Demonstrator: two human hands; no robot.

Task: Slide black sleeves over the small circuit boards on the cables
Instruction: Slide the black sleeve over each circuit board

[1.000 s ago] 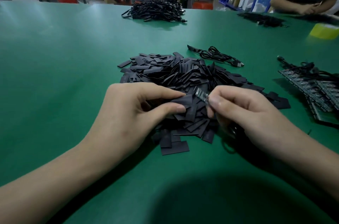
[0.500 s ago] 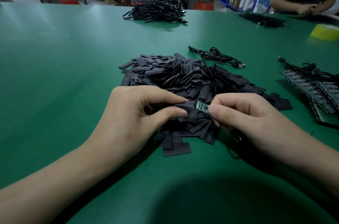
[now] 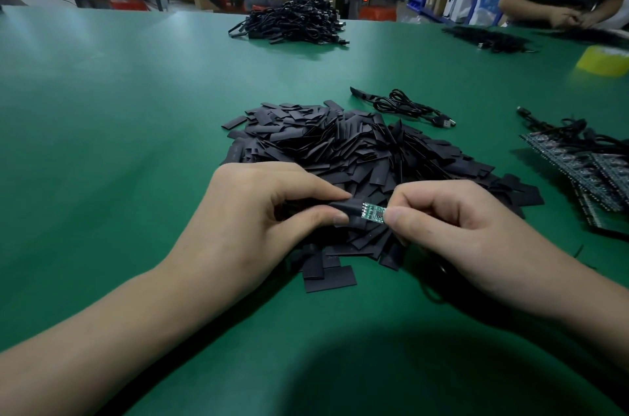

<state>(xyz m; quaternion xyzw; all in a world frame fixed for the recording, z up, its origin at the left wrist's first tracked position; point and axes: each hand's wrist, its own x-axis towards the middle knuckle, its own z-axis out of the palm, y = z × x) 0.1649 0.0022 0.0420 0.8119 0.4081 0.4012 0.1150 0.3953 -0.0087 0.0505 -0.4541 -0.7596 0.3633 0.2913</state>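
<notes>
a black sleeve (image 3: 343, 211) is pinched in the left hand (image 3: 269, 225), the circuit board (image 3: 373, 212) in the right hand (image 3: 456, 231); board still mostly uncovered between them, sleeving barely begun.

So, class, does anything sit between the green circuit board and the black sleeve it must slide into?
Nothing visible does. The left hand pinches the sleeve, the right hand pinches the circuit board, and the board's end sits right at the sleeve's opening. The loose pile of sleeves lies underneath, not between them.
</notes>
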